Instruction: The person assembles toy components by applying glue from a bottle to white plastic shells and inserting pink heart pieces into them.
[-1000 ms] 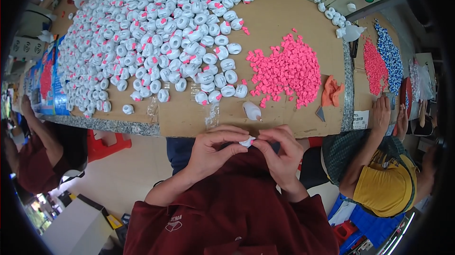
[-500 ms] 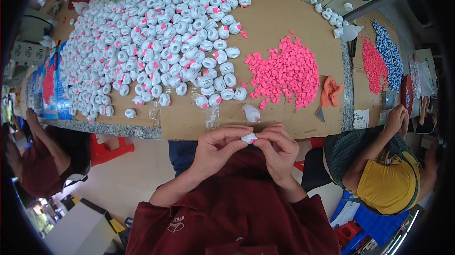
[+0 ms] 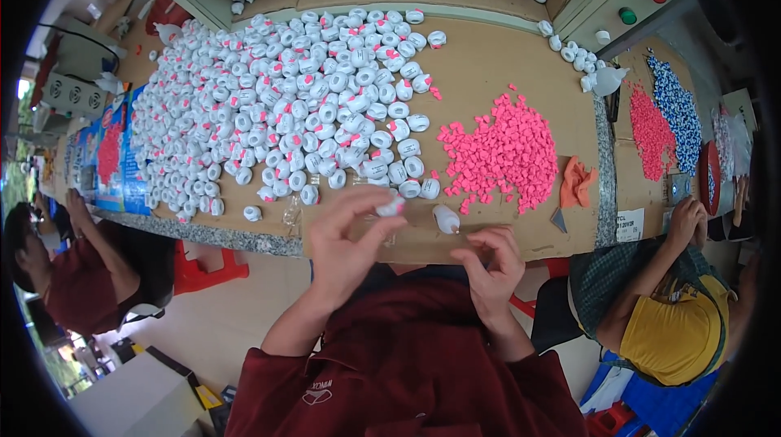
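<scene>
Pinching a small pink-marked white piece (image 3: 391, 208) at their tips, the left fingers (image 3: 350, 204) are near a translucent, rounded bottle (image 3: 444, 218), contents unclear; the bare right fingers (image 3: 503, 246) curl, parted, beside it. Beyond both, chunky pink bits (image 3: 506, 156) heap on cardboard (image 3: 480, 43).

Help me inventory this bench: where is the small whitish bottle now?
In the head view, the bottle lies slightly right of centre, at the near left of the pink pile, between the left hand and right hand.
</scene>
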`<state>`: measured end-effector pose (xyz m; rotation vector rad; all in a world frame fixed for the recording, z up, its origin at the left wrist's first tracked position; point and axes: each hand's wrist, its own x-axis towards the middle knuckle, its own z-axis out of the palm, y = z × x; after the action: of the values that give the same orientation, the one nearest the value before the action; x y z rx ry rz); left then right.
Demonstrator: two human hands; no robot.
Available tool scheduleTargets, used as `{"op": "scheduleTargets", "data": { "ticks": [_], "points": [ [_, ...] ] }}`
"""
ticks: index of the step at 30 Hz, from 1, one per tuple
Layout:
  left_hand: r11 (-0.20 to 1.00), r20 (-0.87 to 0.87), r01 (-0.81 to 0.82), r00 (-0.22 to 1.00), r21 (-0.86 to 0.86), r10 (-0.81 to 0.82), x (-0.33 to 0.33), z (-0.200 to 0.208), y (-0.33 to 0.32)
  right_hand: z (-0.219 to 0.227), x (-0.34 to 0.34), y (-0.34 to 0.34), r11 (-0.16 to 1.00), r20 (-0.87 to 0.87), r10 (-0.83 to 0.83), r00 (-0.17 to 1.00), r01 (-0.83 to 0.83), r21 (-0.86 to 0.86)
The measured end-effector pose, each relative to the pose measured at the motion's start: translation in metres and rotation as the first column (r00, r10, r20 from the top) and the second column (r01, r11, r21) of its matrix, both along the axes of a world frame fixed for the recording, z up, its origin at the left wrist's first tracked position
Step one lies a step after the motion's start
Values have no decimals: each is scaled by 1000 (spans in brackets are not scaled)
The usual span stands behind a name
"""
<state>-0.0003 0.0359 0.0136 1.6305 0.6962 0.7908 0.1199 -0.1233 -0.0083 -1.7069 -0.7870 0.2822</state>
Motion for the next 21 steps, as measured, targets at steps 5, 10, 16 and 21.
{"op": "scheduleTargets", "data": {
  "ticks": [5,10,16,21],
  "points": [
    [922,-84,-168,974,350,209,20,15,58,10,3,26,998,117,-18,993,26,-62],
    [814,-132,-17,985,581,115,70,38,71,-2,10,30,995,301,70,951,-45,-88],
    [602,-299,165,946,781,129,163,16,128,-4,12,21,999,218,16,976,-25,42],
    [609,-356,124,893,783,275,205,7,169,-12,12,17,995,161,-6,987,-9,96]
  ]
}}
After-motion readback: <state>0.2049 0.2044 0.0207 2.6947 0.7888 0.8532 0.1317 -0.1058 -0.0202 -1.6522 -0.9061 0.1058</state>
